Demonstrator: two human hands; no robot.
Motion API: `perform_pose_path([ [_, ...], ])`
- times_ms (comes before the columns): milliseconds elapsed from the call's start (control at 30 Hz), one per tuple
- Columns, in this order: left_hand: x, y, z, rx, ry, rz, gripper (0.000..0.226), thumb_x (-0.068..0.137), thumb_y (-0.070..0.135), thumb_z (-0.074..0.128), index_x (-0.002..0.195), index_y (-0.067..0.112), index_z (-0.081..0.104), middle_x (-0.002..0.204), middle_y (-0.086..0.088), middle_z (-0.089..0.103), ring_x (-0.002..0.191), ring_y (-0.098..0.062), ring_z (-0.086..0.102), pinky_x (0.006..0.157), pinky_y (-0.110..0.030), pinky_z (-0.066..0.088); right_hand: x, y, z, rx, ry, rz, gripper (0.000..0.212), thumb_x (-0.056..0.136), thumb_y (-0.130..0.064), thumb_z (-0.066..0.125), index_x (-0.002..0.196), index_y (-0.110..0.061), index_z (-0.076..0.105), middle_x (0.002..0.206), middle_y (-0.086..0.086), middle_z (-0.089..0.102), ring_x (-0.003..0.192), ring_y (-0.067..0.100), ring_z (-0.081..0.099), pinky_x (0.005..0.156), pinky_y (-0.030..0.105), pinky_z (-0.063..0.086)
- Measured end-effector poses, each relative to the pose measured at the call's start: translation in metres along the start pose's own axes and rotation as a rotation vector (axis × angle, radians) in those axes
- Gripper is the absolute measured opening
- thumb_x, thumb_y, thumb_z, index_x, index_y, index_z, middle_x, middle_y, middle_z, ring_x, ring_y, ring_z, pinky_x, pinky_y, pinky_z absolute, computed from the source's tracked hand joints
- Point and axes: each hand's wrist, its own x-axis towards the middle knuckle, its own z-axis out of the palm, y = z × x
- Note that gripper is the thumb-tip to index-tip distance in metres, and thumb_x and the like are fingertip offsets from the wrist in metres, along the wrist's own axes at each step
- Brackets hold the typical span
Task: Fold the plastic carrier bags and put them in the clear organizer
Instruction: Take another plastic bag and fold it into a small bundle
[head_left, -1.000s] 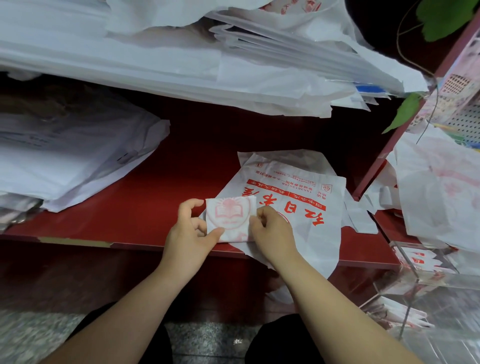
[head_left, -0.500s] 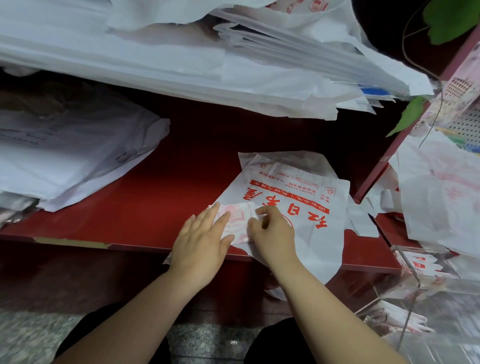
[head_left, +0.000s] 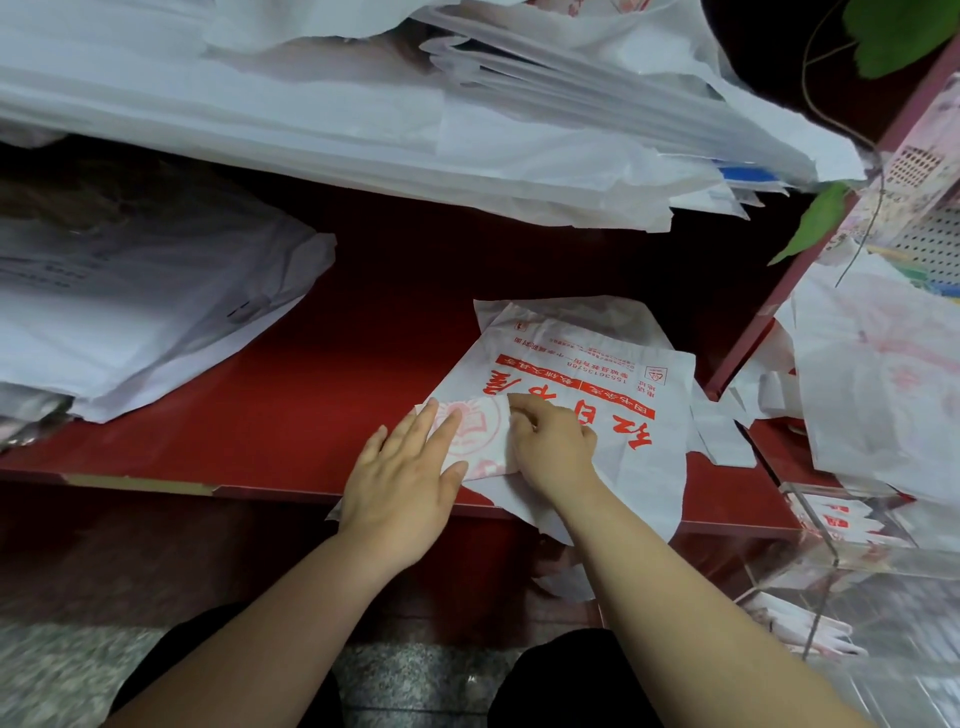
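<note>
A small folded white carrier bag (head_left: 480, 439) with a faint red emblem lies on a flat white bag with red lettering (head_left: 597, 395), near the front edge of the red shelf (head_left: 291, 410). My left hand (head_left: 402, 478) lies flat on the folded bag's left part, fingers straight. My right hand (head_left: 553, 447) has curled fingers pressing on the bag's right edge. The clear organizer (head_left: 852, 571) stands at the lower right with several folded bags inside.
A thick stack of white bags (head_left: 363, 119) overhangs from above. Another pile of bags (head_left: 130, 312) fills the shelf's left side. More loose bags (head_left: 883, 374) hang at the right beside a red upright post (head_left: 763, 322). Green leaves (head_left: 815, 223) dangle at the upper right.
My left hand went from gripping the folded bag's left edge to lying flat over it. My right hand stayed at the right edge. The view shifted slightly.
</note>
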Motion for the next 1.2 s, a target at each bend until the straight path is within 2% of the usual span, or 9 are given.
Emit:
perform_pose_path([
  [167, 0.002, 0.001, 0.0, 0.074, -0.016, -0.011, 0.081, 0.073, 0.051, -0.015, 0.148, 0.029, 0.005, 0.157, 0.005, -0.002, 0.143, -0.014, -0.011, 0.113, -0.033, -0.008, 0.007, 0.002, 0.0, -0.08, 0.016, 0.02, 0.037, 0.099, -0.028, 0.031, 0.122, -0.017, 0.057, 0.136, 0.007, 0.046, 0.124, 0.028, 0.033, 0.1, 0.033, 0.022],
  [267, 0.003, 0.002, 0.001, 0.074, -0.037, -0.004, 0.088, 0.067, 0.05, -0.021, 0.149, 0.027, 0.004, 0.157, 0.005, -0.001, 0.142, -0.013, -0.011, 0.113, -0.033, -0.009, -0.002, 0.012, 0.004, -0.074, 0.18, -0.284, 0.046, 0.094, -0.031, 0.031, 0.128, -0.009, 0.052, 0.142, 0.011, 0.041, 0.131, 0.027, 0.035, 0.107, 0.029, 0.019],
  [367, 0.005, 0.001, -0.001, 0.086, -0.067, -0.018, 0.064, 0.09, 0.049, -0.004, 0.149, 0.023, 0.0, 0.157, 0.003, -0.006, 0.142, -0.012, -0.012, 0.113, -0.032, -0.01, -0.013, 0.015, 0.007, -0.214, -0.053, -0.608, 0.068, 0.083, -0.041, 0.016, 0.136, -0.007, 0.042, 0.148, 0.012, 0.031, 0.138, 0.025, 0.027, 0.109, 0.028, 0.004],
  [500, 0.007, 0.001, -0.005, 0.076, -0.13, -0.037, 0.056, 0.1, 0.039, 0.017, 0.148, 0.019, -0.005, 0.156, 0.0, -0.011, 0.142, -0.013, -0.014, 0.113, -0.034, -0.01, -0.012, 0.016, 0.012, -0.388, -0.238, -0.59, 0.089, 0.072, -0.057, -0.006, 0.146, -0.016, 0.019, 0.155, 0.0, 0.01, 0.143, 0.011, 0.006, 0.103, 0.017, -0.015],
  [700, 0.019, -0.014, -0.015, 0.06, -0.236, -0.024, 0.069, 0.096, 0.052, 0.023, 0.148, 0.018, -0.006, 0.156, 0.0, -0.012, 0.142, -0.013, -0.013, 0.113, -0.033, -0.011, -0.008, 0.007, -0.007, -0.438, -0.294, -0.568, 0.053, 0.095, -0.033, 0.043, 0.141, -0.01, 0.033, 0.15, 0.007, 0.028, 0.138, 0.017, 0.024, 0.112, 0.025, 0.008],
  [800, 0.021, -0.02, -0.017, 0.057, -0.26, 0.003, 0.073, 0.094, 0.056, 0.026, 0.148, 0.018, -0.005, 0.156, 0.0, -0.011, 0.142, -0.012, -0.014, 0.112, -0.036, -0.013, -0.004, -0.003, -0.013, -0.518, -0.256, -0.612, 0.039, 0.086, -0.027, 0.043, 0.118, -0.006, 0.053, 0.12, 0.008, 0.056, 0.109, 0.026, 0.051, 0.088, 0.029, 0.035],
  [867, 0.02, -0.02, -0.017, 0.061, -0.257, 0.013, 0.078, 0.091, 0.063, 0.026, 0.149, 0.019, -0.003, 0.156, 0.001, -0.01, 0.142, -0.011, -0.013, 0.112, -0.037, -0.014, -0.001, -0.009, -0.016, -0.594, -0.251, -0.635, 0.033, 0.086, -0.019, 0.047, 0.117, -0.009, 0.051, 0.113, 0.006, 0.057, 0.102, 0.025, 0.053, 0.07, 0.027, 0.034],
  [1067, 0.022, -0.022, -0.024, 0.013, -0.184, 0.045, 0.12, 0.04, 0.081, 0.007, 0.148, 0.029, 0.007, 0.156, 0.005, 0.002, 0.142, -0.01, -0.009, 0.11, -0.039, -0.017, 0.007, -0.008, -0.009, -0.596, -0.178, -0.596, 0.029, 0.093, -0.015, 0.041, 0.119, -0.013, 0.053, 0.115, 0.006, 0.059, 0.103, 0.027, 0.056, 0.076, 0.033, 0.042],
  [1200, 0.022, -0.027, -0.022, -0.165, 0.01, 0.11, 0.109, 0.046, 0.076, 0.008, 0.144, 0.032, 0.027, 0.154, 0.008, 0.014, 0.142, -0.007, 0.0, 0.106, -0.028, -0.02, 0.005, 0.0, -0.015, -0.243, -0.167, -0.482, 0.033, 0.092, -0.008, 0.041, 0.12, -0.01, 0.058, 0.121, 0.01, 0.06, 0.108, 0.028, 0.053, 0.085, 0.032, 0.042],
])
